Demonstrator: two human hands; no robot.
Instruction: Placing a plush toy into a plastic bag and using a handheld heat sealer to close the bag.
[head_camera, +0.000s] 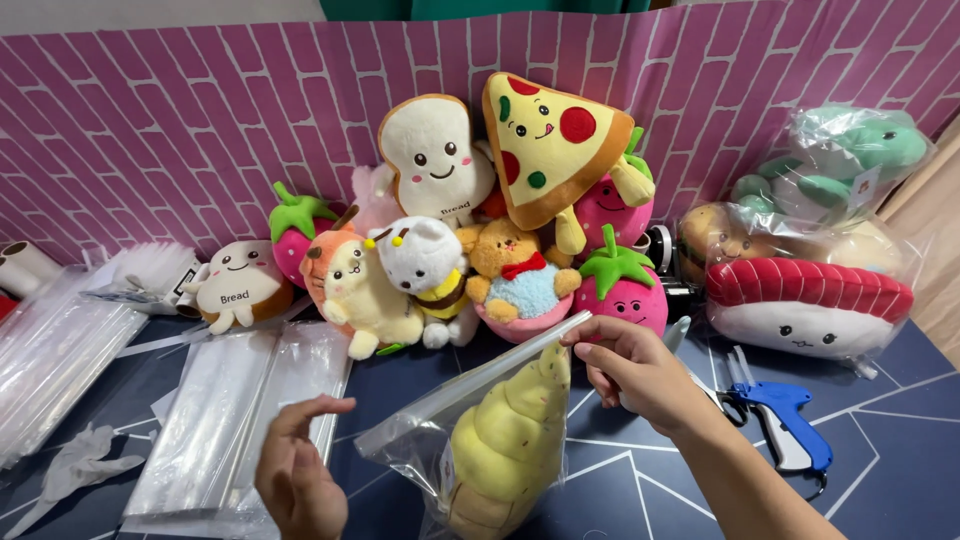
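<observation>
My right hand (640, 372) pinched the top edge of the clear bag (440, 430), the yellow ice-cream plush (510, 440) inside it, low over the table (900, 400). My left hand (298, 480) hovered spread, empty. With one corner held, I judged the bag could tilt and spill the plush.

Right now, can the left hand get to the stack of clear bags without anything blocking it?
Probably yes. The left hand hovers open beside the stack of clear bags, with nothing between them. The bagged yellow plush sits on its other side, pinched by the right hand.
</observation>
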